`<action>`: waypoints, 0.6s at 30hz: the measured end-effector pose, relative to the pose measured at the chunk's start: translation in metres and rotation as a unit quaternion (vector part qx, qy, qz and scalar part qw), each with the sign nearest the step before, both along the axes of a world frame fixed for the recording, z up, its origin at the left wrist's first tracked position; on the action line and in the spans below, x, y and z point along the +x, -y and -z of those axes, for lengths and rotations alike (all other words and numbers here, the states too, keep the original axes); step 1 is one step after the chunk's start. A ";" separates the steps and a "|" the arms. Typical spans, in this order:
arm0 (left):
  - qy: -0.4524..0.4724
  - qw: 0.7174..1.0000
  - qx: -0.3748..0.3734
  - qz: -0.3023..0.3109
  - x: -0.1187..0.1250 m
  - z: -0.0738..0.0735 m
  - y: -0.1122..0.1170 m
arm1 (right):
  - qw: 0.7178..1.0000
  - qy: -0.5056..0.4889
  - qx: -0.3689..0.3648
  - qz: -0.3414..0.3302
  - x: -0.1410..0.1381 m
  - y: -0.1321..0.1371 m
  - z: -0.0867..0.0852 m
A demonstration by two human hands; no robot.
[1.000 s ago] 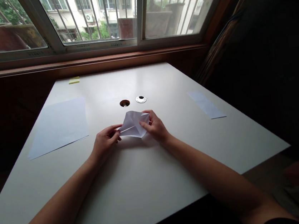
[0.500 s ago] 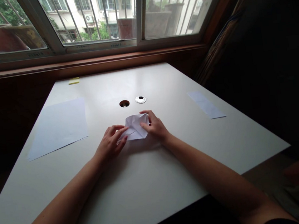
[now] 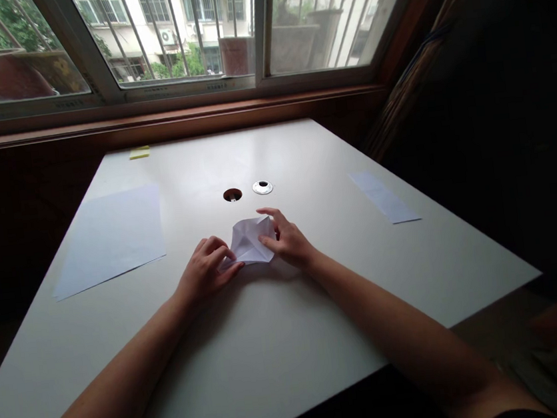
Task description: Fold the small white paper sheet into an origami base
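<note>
A small folded white paper (image 3: 250, 239) with several creases lies between my two hands, a little above or on the white table (image 3: 272, 330). My left hand (image 3: 208, 265) pinches its left corner, thumb low and fingers curled over the edge. On the other side, my right hand (image 3: 286, 238) grips the right edge, with the thumb across the front face and the index finger reaching past the top corner. The fingertips behind the paper are hidden.
Flat white sheets (image 3: 110, 235) lie on the left of the table, and a folded paper strip (image 3: 382, 197) on the right. Beyond my hands are a cable hole (image 3: 232, 195) and a round metal cover (image 3: 262, 187). Yellow sticky notes (image 3: 139, 152) sit near the window (image 3: 179, 39).
My left fingers have curled in and closed tighter on the paper's left corner. The paper's top has shifted slightly left and looks more bent. My right index finger has lifted off its top edge.
</note>
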State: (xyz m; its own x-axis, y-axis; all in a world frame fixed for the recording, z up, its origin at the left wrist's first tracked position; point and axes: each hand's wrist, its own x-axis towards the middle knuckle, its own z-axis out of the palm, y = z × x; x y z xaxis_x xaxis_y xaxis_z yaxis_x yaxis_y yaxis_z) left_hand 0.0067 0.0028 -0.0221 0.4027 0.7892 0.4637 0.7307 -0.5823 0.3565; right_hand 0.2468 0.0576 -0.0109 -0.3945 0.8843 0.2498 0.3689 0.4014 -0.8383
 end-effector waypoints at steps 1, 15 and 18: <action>0.000 1.000 -0.006 -0.001 0.000 -0.001 0.000 | 1.000 0.005 0.002 -0.001 0.000 0.000 0.000; 0.068 0.993 -0.085 0.037 0.000 0.000 0.000 | 0.996 0.021 0.078 -0.036 -0.001 -0.001 0.007; 0.060 0.994 -0.082 0.039 0.000 0.002 0.000 | 0.991 0.016 0.127 -0.026 -0.001 0.000 0.006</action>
